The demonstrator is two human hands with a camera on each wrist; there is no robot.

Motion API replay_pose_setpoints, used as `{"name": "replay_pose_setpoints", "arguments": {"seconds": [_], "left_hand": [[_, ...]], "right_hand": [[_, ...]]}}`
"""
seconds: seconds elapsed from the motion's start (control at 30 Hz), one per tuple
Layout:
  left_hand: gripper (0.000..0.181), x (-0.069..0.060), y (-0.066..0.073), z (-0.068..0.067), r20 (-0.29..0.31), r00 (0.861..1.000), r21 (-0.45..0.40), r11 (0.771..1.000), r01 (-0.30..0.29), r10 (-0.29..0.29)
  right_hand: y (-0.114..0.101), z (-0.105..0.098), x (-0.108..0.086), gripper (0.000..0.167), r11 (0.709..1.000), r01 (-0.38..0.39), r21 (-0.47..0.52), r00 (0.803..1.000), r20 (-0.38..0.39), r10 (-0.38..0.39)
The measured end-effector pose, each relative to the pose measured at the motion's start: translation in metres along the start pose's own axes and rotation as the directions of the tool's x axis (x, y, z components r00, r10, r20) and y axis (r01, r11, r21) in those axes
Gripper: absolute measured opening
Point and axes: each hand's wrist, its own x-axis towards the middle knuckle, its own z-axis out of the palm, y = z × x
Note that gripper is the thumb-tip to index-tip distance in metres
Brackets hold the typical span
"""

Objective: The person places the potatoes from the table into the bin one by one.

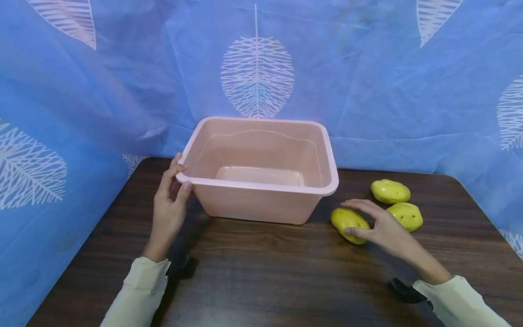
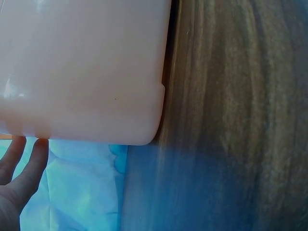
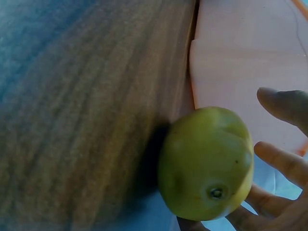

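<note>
A pink plastic basin (image 1: 261,200) stands upright at the back of the table. At its front left corner my left hand (image 1: 169,209) holds the rim, thumb at the front and fingers along the left side. In the left wrist view, fingertips (image 2: 42,144) touch the basin's outer wall (image 2: 86,72). To the right of the basin lies a yellow potato (image 1: 347,222). My right hand (image 1: 382,227) is spread around this potato (image 3: 207,163), with the thumb apart from its skin in the right wrist view. Whether the other fingertips touch it, I cannot tell.
Two more yellow potatoes lie behind the right hand, one farther back (image 1: 390,191) and one nearer (image 1: 406,216). The dark wooden table (image 1: 261,272) meets a blue cloth (image 1: 367,91) with white leaf prints at its back and sides.
</note>
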Motion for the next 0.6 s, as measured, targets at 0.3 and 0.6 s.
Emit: {"name": "replay_pose_setpoints", "arguments": {"seconds": [0.3, 0.6], "left_hand": [[0.039, 0.000, 0.001, 0.001, 0.000, 1.000, -0.014, 1.000, 0.009, -0.009], [0.037, 0.001, 0.001, 0.001, -0.004, 1.000, 0.016, 1.000, 0.001, -0.001]], "right_hand": [[0.005, 0.009, -0.001, 0.058, 1.000, 0.000, -0.026, 0.999, -0.040, -0.001], [0.010, 0.018, -0.002, 0.066, 1.000, 0.003, -0.029, 1.000, -0.027, -0.004]]}}
